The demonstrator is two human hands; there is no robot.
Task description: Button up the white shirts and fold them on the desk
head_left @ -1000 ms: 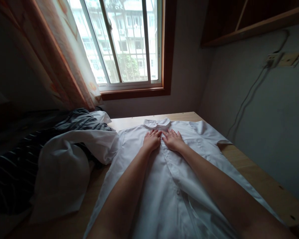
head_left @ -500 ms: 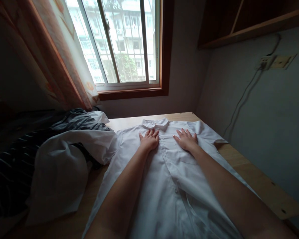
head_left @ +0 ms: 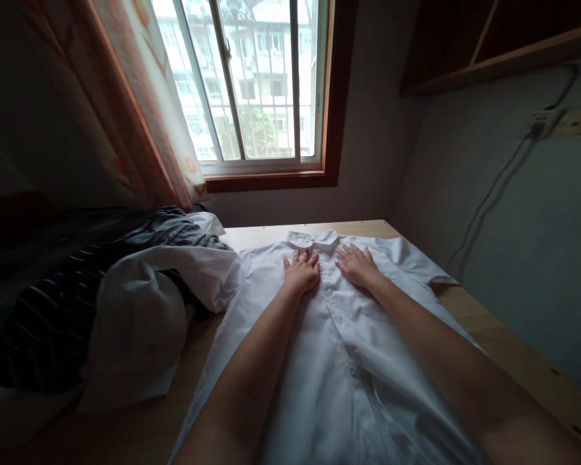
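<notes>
A white button-up shirt point(head_left: 314, 361) lies front side up on the wooden table, its collar point(head_left: 314, 237) at the far end. My left hand point(head_left: 303, 271) rests flat on the chest just below the collar, left of the button strip, fingers spread. On the other side of the strip, my right hand point(head_left: 357, 265) also lies flat with its fingers stretched out. Neither hand grips the cloth. The shirt's left-lying sleeve reaches the clothes beside it, while the other sleeve point(head_left: 426, 261) spreads toward the table's right edge. Creases run down the lower front.
Dark striped clothing point(head_left: 53, 310) is heaped at the left, with white cloth point(head_left: 140, 323) draped over it. The wooden table point(head_left: 508, 329) ends near the right wall, where a cord hangs from a socket point(head_left: 545, 123). A window and curtain point(head_left: 140, 110) are behind.
My right hand has slid left across the shirt, closer to the button strip and my left hand. My left hand stays about where it was on the shirt. The view has shifted slightly.
</notes>
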